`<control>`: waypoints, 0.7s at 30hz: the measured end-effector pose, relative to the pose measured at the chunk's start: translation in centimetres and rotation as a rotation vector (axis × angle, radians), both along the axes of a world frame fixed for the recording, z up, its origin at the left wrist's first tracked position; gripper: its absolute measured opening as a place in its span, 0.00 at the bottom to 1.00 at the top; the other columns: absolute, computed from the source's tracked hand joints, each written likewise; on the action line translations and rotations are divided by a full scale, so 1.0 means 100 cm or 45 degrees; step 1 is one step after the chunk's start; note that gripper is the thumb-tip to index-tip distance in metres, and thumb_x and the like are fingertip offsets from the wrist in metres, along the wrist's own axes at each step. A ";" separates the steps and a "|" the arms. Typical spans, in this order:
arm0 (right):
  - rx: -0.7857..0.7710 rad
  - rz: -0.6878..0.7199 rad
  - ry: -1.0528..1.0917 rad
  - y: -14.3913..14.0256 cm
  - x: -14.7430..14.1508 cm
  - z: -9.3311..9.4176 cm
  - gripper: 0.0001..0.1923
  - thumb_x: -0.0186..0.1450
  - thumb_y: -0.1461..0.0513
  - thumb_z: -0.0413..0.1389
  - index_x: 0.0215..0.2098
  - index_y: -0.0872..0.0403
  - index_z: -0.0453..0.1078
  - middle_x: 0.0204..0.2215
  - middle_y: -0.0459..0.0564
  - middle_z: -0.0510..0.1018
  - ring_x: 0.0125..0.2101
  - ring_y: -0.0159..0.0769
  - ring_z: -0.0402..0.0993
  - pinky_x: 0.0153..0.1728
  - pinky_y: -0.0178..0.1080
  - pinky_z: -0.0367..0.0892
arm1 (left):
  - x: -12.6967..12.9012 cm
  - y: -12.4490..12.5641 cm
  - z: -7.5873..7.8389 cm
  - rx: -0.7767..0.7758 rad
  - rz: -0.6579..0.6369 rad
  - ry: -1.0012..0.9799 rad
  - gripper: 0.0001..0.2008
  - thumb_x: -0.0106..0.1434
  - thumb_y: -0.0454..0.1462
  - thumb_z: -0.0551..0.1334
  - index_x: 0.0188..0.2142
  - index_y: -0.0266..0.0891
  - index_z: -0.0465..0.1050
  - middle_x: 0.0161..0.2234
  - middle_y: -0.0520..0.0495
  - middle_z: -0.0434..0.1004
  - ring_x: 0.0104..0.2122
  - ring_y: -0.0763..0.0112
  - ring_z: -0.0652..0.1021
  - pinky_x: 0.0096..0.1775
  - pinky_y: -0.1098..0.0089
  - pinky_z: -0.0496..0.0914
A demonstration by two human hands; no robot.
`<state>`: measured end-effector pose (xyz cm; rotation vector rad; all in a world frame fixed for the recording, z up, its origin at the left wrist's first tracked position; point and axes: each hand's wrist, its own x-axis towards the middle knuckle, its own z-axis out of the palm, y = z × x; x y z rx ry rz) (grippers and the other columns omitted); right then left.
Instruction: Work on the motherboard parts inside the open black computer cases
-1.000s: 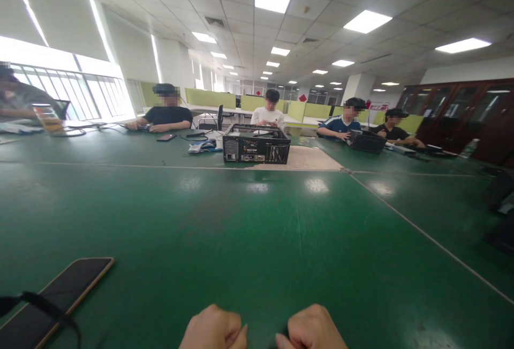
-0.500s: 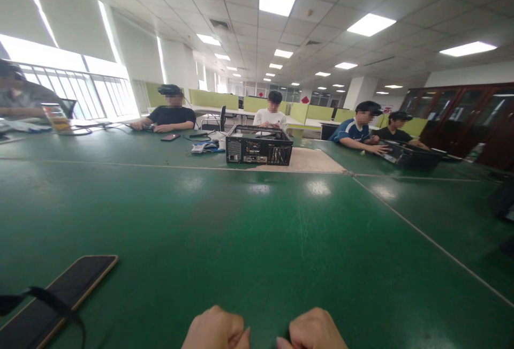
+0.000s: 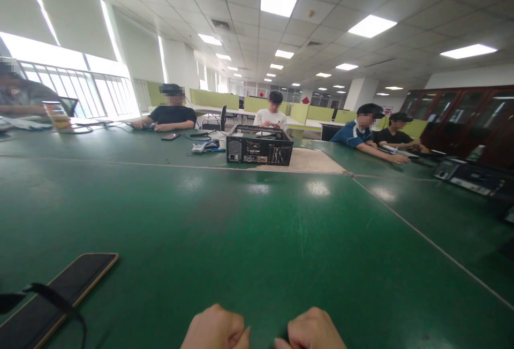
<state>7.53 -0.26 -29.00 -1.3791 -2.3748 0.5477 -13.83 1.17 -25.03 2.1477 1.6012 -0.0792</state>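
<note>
Near the bottom edge of the view, my left hand (image 3: 217,328) is curled into a loose fist on the green table (image 3: 257,231). My right hand (image 3: 312,329) is closed the same way, a short gap to the right of it. Nothing shows in either hand, and the lower parts of both are cut off by the frame. Left of my hands lies a dark phone (image 3: 68,290) with a light edge, and a black strap (image 3: 54,298) hangs across it. A black computer case (image 3: 259,146) stands across the table, its back panel with ports facing me.
Blue and white gloves (image 3: 206,147) and another phone (image 3: 171,136) lie left of the case. A second computer case (image 3: 474,175) is at the right. Several people sit around the table. A glass cup (image 3: 57,116) stands at the far left.
At the right, the second computer case has shifted right and nearer to me, and the person in blue has an arm stretched along the table. My hands have stayed put.
</note>
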 end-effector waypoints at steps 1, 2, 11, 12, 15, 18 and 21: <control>-0.020 -0.003 -0.010 0.000 0.000 0.001 0.21 0.56 0.57 0.52 0.13 0.57 0.48 0.12 0.40 0.50 0.15 0.23 0.46 0.19 0.32 0.43 | 0.000 0.000 0.000 -0.010 0.002 -0.001 0.17 0.58 0.42 0.51 0.16 0.37 0.53 0.17 0.55 0.52 0.21 0.75 0.57 0.26 0.69 0.48; -0.039 -0.005 -0.018 0.000 0.000 0.002 0.21 0.56 0.57 0.52 0.13 0.57 0.48 0.12 0.40 0.51 0.15 0.23 0.46 0.20 0.32 0.43 | 0.001 0.000 0.000 -0.008 0.004 0.000 0.16 0.58 0.41 0.51 0.16 0.38 0.53 0.17 0.55 0.52 0.21 0.75 0.58 0.26 0.69 0.48; -0.100 -0.033 -0.090 -0.002 0.000 0.007 0.21 0.55 0.57 0.52 0.14 0.57 0.48 0.12 0.40 0.53 0.16 0.23 0.48 0.20 0.32 0.43 | 0.001 0.000 0.002 -0.018 0.004 -0.005 0.17 0.57 0.41 0.51 0.16 0.37 0.52 0.17 0.54 0.54 0.21 0.75 0.58 0.26 0.69 0.49; -0.107 -0.032 -0.099 -0.002 0.000 0.007 0.21 0.55 0.57 0.52 0.13 0.57 0.48 0.12 0.40 0.53 0.16 0.23 0.48 0.20 0.32 0.43 | 0.000 0.000 0.002 -0.019 0.002 -0.005 0.16 0.57 0.41 0.51 0.16 0.37 0.52 0.17 0.54 0.54 0.21 0.75 0.58 0.26 0.69 0.49; -0.114 -0.036 -0.108 -0.001 0.000 0.006 0.21 0.56 0.57 0.52 0.13 0.57 0.48 0.12 0.40 0.52 0.16 0.23 0.48 0.20 0.32 0.43 | 0.000 0.000 0.002 -0.013 -0.002 0.003 0.16 0.57 0.42 0.51 0.16 0.37 0.52 0.18 0.54 0.56 0.22 0.74 0.59 0.27 0.70 0.50; -0.108 -0.036 -0.091 -0.001 0.000 0.004 0.21 0.55 0.57 0.53 0.13 0.57 0.48 0.12 0.40 0.52 0.16 0.23 0.48 0.20 0.32 0.43 | 0.001 -0.001 0.000 0.012 -0.002 0.015 0.17 0.58 0.42 0.50 0.17 0.38 0.52 0.18 0.54 0.56 0.21 0.74 0.59 0.26 0.69 0.49; -0.094 -0.034 -0.080 -0.001 0.001 0.003 0.21 0.55 0.57 0.53 0.13 0.57 0.48 0.12 0.40 0.52 0.16 0.23 0.48 0.20 0.32 0.42 | 0.002 -0.003 -0.001 0.070 0.008 0.026 0.16 0.59 0.41 0.49 0.17 0.38 0.53 0.18 0.54 0.56 0.21 0.74 0.58 0.26 0.68 0.48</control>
